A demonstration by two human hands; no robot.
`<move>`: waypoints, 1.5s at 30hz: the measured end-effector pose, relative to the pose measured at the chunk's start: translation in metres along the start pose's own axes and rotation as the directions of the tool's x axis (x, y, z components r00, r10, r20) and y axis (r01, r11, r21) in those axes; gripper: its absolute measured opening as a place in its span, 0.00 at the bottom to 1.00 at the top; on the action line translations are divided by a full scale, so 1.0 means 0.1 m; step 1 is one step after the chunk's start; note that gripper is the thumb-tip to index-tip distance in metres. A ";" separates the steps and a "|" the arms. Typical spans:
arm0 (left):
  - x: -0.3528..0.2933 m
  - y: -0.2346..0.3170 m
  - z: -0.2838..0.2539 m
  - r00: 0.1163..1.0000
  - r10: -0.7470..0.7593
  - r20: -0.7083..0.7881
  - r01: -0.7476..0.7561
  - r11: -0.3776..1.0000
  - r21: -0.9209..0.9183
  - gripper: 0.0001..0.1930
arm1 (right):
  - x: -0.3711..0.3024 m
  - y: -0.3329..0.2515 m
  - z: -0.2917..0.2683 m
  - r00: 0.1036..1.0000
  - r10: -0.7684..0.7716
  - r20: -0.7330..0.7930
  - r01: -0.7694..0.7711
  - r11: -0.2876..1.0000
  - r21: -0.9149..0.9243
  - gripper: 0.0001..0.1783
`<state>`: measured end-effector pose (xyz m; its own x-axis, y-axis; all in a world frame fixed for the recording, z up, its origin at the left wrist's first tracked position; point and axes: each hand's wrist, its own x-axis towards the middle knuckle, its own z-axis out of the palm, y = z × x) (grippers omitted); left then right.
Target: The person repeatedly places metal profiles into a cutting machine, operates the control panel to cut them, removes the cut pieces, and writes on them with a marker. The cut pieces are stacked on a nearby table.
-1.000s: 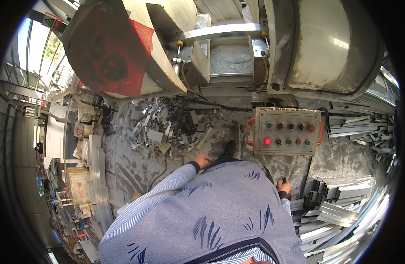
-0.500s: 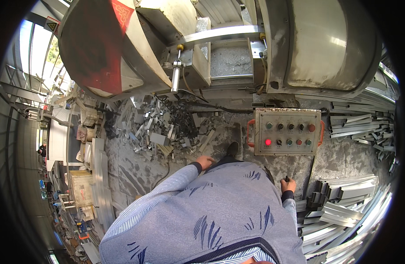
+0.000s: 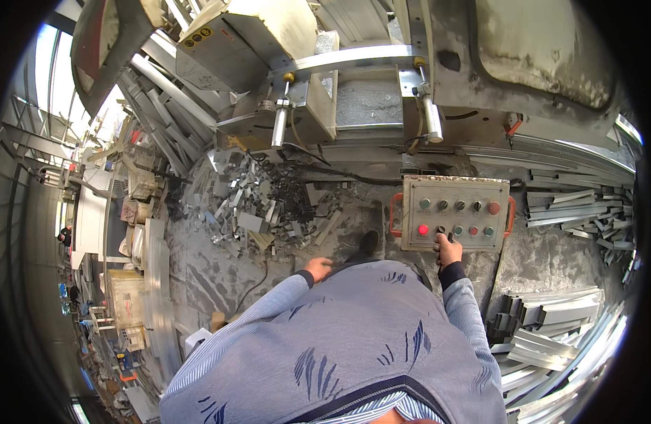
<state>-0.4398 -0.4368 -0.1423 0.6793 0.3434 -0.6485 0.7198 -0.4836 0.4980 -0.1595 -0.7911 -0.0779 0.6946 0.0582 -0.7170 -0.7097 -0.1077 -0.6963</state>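
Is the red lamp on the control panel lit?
Lit: the red lamp glows brightly at the control panel's lower left.

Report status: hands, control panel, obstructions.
Right hand at control panel, lower row. Left hand off panel. Red light lit. Metal offcuts heaped left, apart from both hands.

Control panel (image 3: 455, 216) of scuffed, matt, seemingly painted metal

The blue-grey apron (image 3: 361, 304) is showing navy leaf-like streaks; the sleeves (image 3: 468, 311) are showing blue-and-white stripes, the cuffs (image 3: 453, 274) black. The grey-beige control box (image 3: 458, 218) is pairing 2 orange handles (image 3: 509, 215) with 1 glowing red lamp (image 3: 423, 230). The shoe (image 3: 368, 242) is looking black, perhaps brown.
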 end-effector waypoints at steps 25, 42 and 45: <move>0.02 0.28 -0.27 0.995 0.099 -0.030 -0.096 0.991 0.098 0.15 | 0.01 -0.11 0.11 0.998 0.047 0.051 -0.057 0.975 0.214 0.08; 2.41 3.67 -3.03 0.373 0.837 -0.400 -0.571 0.547 0.613 0.27 | -1.08 1.71 -0.23 0.874 0.307 -0.377 0.020 0.752 0.659 0.18; 2.83 4.04 -3.47 0.450 0.834 -0.319 -0.412 0.511 0.754 0.38 | -1.38 2.13 0.26 0.779 0.411 -0.473 0.047 0.714 0.699 0.19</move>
<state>0.0931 -0.2552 0.0753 0.9516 0.0082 0.3073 -0.0198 -0.9959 0.0879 -0.4099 -0.7958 -0.1278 0.3052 -0.4680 -0.8294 -0.5557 0.6197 -0.5542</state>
